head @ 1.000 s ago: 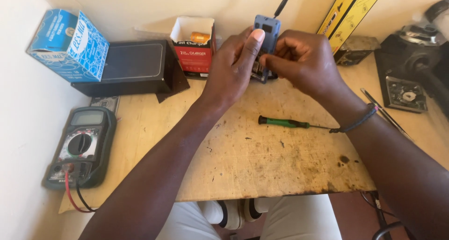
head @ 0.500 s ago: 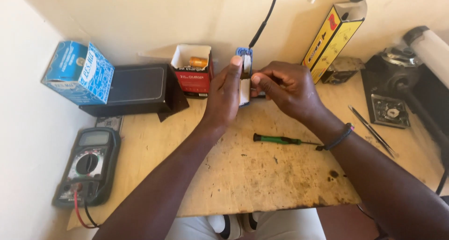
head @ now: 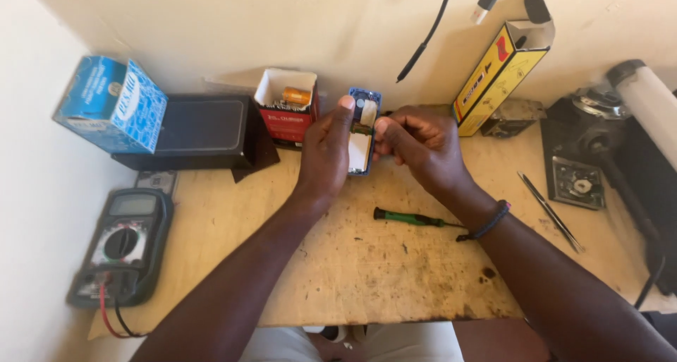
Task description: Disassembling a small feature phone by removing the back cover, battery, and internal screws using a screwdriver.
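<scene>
We held the small blue device [head: 364, 130] upright above the tabletop [head: 367, 263], near the red box [head: 285, 108]. Our left hand [head: 326, 150] gripped its side, thumb at the top; our right hand [head: 417, 140] pinched at its open face (what the fingertips held, we could not tell). The work seemed to be on the inside parts. The green screwdriver [head: 409, 219] lay just below.

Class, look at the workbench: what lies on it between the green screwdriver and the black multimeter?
In the head view, only the person's left forearm crosses the bare, stained wood between the green screwdriver and the black multimeter.
</scene>
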